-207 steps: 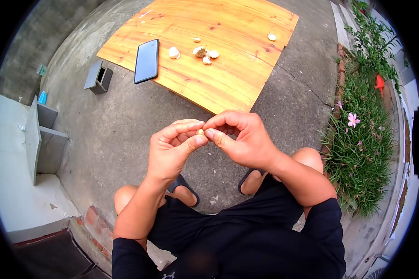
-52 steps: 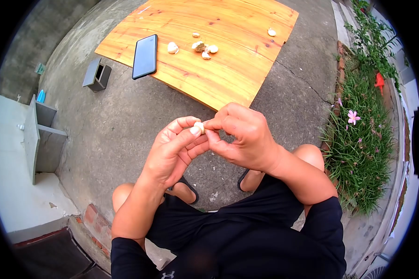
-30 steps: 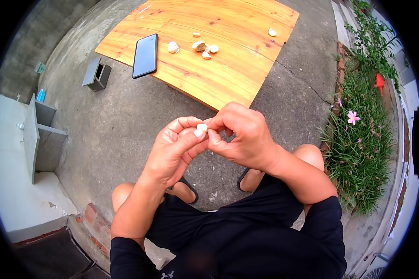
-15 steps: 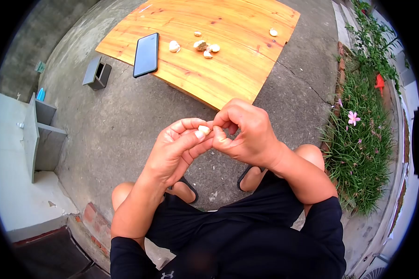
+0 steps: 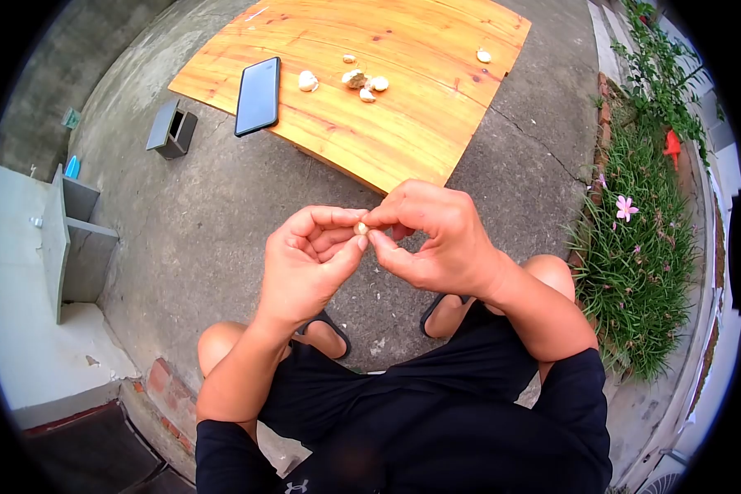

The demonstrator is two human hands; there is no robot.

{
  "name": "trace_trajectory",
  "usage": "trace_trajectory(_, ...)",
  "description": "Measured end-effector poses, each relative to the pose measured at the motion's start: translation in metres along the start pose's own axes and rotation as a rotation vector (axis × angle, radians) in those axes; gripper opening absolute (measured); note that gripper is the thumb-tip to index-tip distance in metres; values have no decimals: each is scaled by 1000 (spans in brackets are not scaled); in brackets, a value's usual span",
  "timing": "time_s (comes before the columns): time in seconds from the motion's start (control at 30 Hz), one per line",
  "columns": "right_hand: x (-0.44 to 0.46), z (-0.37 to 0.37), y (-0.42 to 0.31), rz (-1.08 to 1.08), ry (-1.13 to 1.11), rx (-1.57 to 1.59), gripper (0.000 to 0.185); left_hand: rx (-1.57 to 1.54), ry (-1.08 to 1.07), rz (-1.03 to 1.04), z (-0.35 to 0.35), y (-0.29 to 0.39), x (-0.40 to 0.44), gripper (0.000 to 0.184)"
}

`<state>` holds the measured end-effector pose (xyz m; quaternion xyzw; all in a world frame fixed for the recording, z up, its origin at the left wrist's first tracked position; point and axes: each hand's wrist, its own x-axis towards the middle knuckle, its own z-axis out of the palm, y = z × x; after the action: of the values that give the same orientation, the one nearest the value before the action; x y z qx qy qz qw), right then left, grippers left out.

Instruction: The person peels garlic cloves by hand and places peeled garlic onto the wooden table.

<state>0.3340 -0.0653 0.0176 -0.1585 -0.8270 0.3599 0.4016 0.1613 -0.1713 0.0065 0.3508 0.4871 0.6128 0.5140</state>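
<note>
A small pale garlic clove [image 5: 361, 228] is pinched between the thumb and fingertips of my left hand [image 5: 305, 262]. From the other side, my right hand [image 5: 440, 235] closes its thumb and forefinger on the same clove, and the fingertips of both hands almost meet. Both hands are in the air over the concrete ground, just short of the near edge of the wooden table [image 5: 403, 140]. On the tabletop lie a garlic piece [image 5: 308, 81], a cluster of garlic cloves [image 5: 354, 79] and a single clove [image 5: 483, 56] near the right edge.
A dark phone [image 5: 258, 96] lies at the table's left front edge. A small grey box [image 5: 172, 130] stands on the ground to the left. Grass with pink flowers [image 5: 626, 209] grows along the right. My knees and sandalled feet [image 5: 325, 337] are below my hands.
My left hand has turned so its back shows more and its fingertips hold the clove upright. The right thumb and forefinger have shifted left onto the clove. Things on the table stay put.
</note>
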Motion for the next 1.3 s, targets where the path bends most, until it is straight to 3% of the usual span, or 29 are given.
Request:
trace_trajectory(0.2,1,-3,2,28,-22,34,9,582,19,432,5,0,-2,22)
trace_trajectory(0.4,0,-2,-1,134,-17,100,9,894,56,748,4,4,1,25)
trace_trajectory(0.6,-2,2,-4,227,12,151,9,888,46,761,6,2,1,25)
trace_trajectory(0.7,-3,4,-4,332,21,252,10,745,75,688,5,-5,2,25)
trace_trajectory(0.9,-4,4,-1,444,11,372,12,132,-25,230,3,-5,-2,30)
trace_trajectory(1.1,-3,1,-3,439,-12,328,10,-246,-6,-120,-1,8,3,26)
trace_trajectory(1.3,-1,-15,-2,382,-107,293,4,-472,-35,-247,-16,8,8,31)
